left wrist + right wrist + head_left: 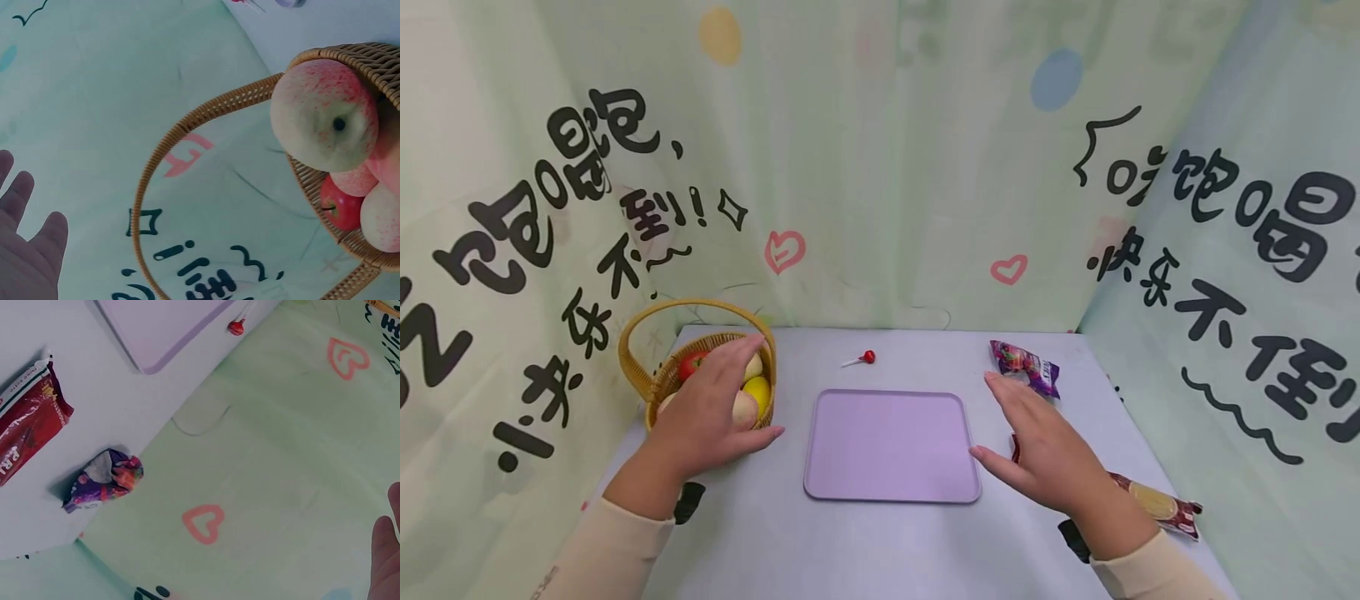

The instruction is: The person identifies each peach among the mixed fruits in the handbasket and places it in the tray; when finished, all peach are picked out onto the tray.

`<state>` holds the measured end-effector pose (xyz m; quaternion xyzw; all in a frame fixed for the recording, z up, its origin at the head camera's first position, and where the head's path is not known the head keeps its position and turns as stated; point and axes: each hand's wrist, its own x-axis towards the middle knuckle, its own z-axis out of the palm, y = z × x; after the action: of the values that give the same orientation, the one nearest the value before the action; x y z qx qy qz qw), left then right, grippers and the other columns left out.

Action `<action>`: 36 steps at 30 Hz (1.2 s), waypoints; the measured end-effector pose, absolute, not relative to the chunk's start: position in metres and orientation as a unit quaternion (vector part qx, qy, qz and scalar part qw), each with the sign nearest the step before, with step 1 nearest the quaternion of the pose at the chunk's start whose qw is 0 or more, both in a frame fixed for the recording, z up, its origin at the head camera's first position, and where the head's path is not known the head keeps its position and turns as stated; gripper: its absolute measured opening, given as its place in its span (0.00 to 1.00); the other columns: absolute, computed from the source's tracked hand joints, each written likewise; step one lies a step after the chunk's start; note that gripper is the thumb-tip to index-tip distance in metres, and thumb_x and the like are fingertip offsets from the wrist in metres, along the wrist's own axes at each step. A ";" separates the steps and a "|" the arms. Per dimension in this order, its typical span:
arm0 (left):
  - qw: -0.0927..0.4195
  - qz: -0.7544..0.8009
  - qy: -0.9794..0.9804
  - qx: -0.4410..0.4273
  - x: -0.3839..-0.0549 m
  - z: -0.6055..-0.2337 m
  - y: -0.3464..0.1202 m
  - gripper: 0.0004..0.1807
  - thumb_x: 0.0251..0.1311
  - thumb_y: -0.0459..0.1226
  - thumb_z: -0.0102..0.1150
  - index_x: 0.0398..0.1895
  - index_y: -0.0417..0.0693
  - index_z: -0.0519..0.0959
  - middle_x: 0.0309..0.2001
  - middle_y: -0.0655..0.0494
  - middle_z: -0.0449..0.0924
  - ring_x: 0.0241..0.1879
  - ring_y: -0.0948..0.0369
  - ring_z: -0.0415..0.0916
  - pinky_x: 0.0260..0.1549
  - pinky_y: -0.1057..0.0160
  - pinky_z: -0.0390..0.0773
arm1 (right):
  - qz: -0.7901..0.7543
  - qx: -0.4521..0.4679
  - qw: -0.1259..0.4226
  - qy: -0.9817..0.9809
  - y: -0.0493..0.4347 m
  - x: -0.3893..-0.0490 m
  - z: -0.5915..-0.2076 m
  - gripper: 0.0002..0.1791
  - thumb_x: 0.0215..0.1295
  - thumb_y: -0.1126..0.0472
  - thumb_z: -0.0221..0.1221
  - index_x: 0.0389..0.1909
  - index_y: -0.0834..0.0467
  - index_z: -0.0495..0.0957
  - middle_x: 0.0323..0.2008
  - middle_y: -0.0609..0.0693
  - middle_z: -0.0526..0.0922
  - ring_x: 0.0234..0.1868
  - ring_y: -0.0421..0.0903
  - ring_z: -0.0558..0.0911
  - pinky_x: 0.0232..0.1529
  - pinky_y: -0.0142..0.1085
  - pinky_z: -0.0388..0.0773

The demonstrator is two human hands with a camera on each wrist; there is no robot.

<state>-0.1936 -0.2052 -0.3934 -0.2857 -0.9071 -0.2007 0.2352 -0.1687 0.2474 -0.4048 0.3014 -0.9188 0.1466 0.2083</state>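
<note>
Wicker basket [718, 339] stands in the head view at the far left of the table [887, 550], its handle [696, 302] arching up over the fruit [757, 395]. Your left hand [707, 412] blocks part of it, fingers straight, thumb spread wide, gripping nothing. Tray [891, 446] lies central, long axis left to right; beyond it a lollipop [868, 357] points its stick left. Your right hand [1037, 450], also spread and holding nothing, is near the tray, between a purple packet [1026, 367] and a cream-and-red packet [1157, 502].

From your left wrist, the handle curves leftward from the rim, and your fingers are well apart from it.

From your right wrist, the purple packet slants diagonally, near a red packet [31, 419] cut by the left edge.
</note>
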 end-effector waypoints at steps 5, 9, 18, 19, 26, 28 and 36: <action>0.226 -0.225 -0.913 -0.254 -0.196 -0.400 -0.206 0.63 0.42 0.51 0.82 0.80 0.47 0.55 0.73 0.45 0.65 0.72 0.48 0.63 0.69 0.41 0.68 | 0.170 0.236 0.162 -0.943 0.251 -0.169 -0.413 0.52 0.60 0.45 0.71 0.80 0.56 0.56 0.75 0.58 0.67 0.73 0.59 0.69 0.65 0.60 0.75; 0.210 -0.243 -0.918 -0.232 -0.200 -0.406 -0.209 0.63 0.43 0.49 0.82 0.81 0.48 0.54 0.74 0.44 0.65 0.72 0.47 0.63 0.68 0.39 0.69 | 0.201 0.209 0.146 -0.946 0.254 -0.170 -0.423 0.50 0.63 0.46 0.69 0.81 0.54 0.55 0.75 0.59 0.66 0.73 0.60 0.69 0.65 0.62 0.74; 0.178 -0.251 -0.933 -0.187 -0.207 -0.420 -0.215 0.60 0.46 0.50 0.80 0.79 0.44 0.56 0.73 0.42 0.64 0.69 0.45 0.65 0.65 0.37 0.72 | 0.256 0.161 0.145 -0.942 0.260 -0.175 -0.450 0.46 0.66 0.48 0.68 0.78 0.60 0.59 0.74 0.61 0.67 0.73 0.63 0.68 0.67 0.66 0.69; 0.175 -0.255 -0.933 -0.183 -0.207 -0.422 -0.216 0.59 0.46 0.50 0.80 0.79 0.43 0.56 0.73 0.42 0.64 0.68 0.45 0.65 0.65 0.36 0.72 | 0.262 0.151 0.142 -0.942 0.261 -0.175 -0.454 0.45 0.66 0.47 0.67 0.77 0.61 0.60 0.73 0.61 0.67 0.73 0.63 0.68 0.67 0.66 0.69; 0.148 -0.277 -0.936 -0.160 -0.213 -0.439 -0.222 0.57 0.52 0.52 0.76 0.80 0.45 0.53 0.74 0.41 0.61 0.70 0.45 0.63 0.66 0.35 0.70 | 0.322 0.091 0.109 -0.936 0.263 -0.177 -0.473 0.43 0.71 0.44 0.62 0.78 0.59 0.59 0.73 0.60 0.68 0.72 0.62 0.69 0.67 0.66 0.69; 0.139 -0.284 -0.937 -0.151 -0.213 -0.443 -0.223 0.57 0.53 0.52 0.75 0.80 0.45 0.53 0.75 0.41 0.60 0.70 0.44 0.62 0.67 0.34 0.68 | 0.333 0.084 0.108 -0.933 0.262 -0.178 -0.478 0.43 0.71 0.44 0.63 0.78 0.59 0.59 0.72 0.60 0.69 0.71 0.62 0.70 0.66 0.65 0.70; 0.106 -0.303 -0.940 -0.119 -0.214 -0.453 -0.228 0.57 0.55 0.53 0.74 0.80 0.42 0.52 0.77 0.39 0.56 0.74 0.40 0.56 0.69 0.31 0.62 | 0.350 0.056 0.080 -0.932 0.257 -0.181 -0.490 0.45 0.70 0.39 0.61 0.79 0.59 0.58 0.71 0.60 0.72 0.71 0.61 0.71 0.68 0.64 0.69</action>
<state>-0.2137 -0.2284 -0.4528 -0.1191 -0.9395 -0.3031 0.1059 -0.1812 0.2568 -0.4897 0.0556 -0.9316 0.3501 0.0804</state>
